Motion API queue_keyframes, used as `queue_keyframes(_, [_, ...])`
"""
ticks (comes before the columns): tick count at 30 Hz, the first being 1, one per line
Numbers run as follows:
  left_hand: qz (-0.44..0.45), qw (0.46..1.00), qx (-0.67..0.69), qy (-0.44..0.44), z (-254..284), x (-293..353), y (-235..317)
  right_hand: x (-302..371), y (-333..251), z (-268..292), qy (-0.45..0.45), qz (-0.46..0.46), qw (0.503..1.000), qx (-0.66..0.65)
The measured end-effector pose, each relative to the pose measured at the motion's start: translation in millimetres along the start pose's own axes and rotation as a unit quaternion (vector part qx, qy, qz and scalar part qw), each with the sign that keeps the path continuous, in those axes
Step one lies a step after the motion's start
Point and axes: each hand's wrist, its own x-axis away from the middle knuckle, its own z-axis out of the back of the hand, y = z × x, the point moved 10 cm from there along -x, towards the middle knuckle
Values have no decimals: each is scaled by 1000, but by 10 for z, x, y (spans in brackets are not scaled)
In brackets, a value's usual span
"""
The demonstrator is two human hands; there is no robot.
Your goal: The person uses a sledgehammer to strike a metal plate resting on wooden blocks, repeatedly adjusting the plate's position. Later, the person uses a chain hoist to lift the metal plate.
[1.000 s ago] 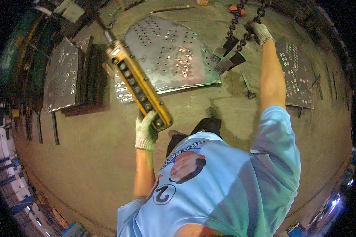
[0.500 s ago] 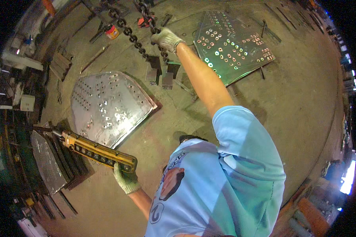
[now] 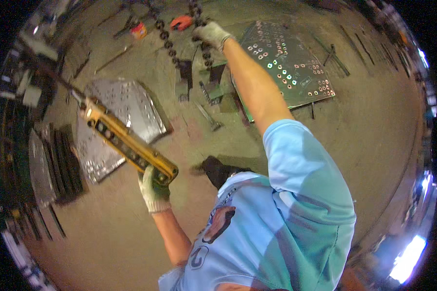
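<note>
My left hand (image 3: 155, 190), in a pale knit glove, is closed round the lower end of a yellow crane pendant control (image 3: 131, 145). The pendant slants up to the left, its row of dark buttons showing and a cable leaving its top. My right hand (image 3: 212, 36), gloved too, reaches far forward and is closed on the right-hand hanging chain (image 3: 207, 57). To its left hangs a second dark chain (image 3: 166, 40). Block-like metal pieces (image 3: 182, 88) appear at the lower ends of the chains; whether they touch the floor I cannot tell.
A shiny perforated steel plate (image 3: 143, 114) lies left, partly behind the pendant; a darker perforated plate (image 3: 296, 94) lies far right. Stacked plates (image 3: 43, 167) stand at the left. A hammer-like tool (image 3: 210, 118), red object (image 3: 181, 23) and small tub (image 3: 139, 31) are on the floor.
The pendant has tilted more steeply, with my left hand still round its end. My right hand sits a little farther forward, still on the chain. The view has shifted, and a dark shoe shows more.
</note>
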Motion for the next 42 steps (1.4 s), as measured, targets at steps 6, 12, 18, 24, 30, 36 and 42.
queue_keyframes(6, [10, 997, 33, 66, -723, 1006, -360, 477, 202, 337, -48, -76, 977, -194])
queue_keyframes(12, [-3, 994, 80, 79, -1114, 1282, -545, 236, 91, 388, -104, -52, 966, -233])
queue_keyframes(18, [-4, 985, 105, 135, -1578, 1571, -847, 219, -173, 433, -99, 97, 978, -155])
queue_keyframes(24, [-16, 974, 141, 174, -2033, 1741, -751, 406, -547, 714, -190, 51, 958, -207])
queue_keyframes(30, [-21, 972, 124, 201, -2269, 1564, -611, 236, -498, 793, -206, 19, 935, -290])
queue_keyframes(36, [-48, 978, 122, 160, -2299, 1831, -864, 571, -372, 1133, -156, 71, 940, -297])
queue_keyframes(42, [-51, 983, 132, 113, -2456, 2443, -646, 978, -543, 1342, -169, 29, 962, -212])
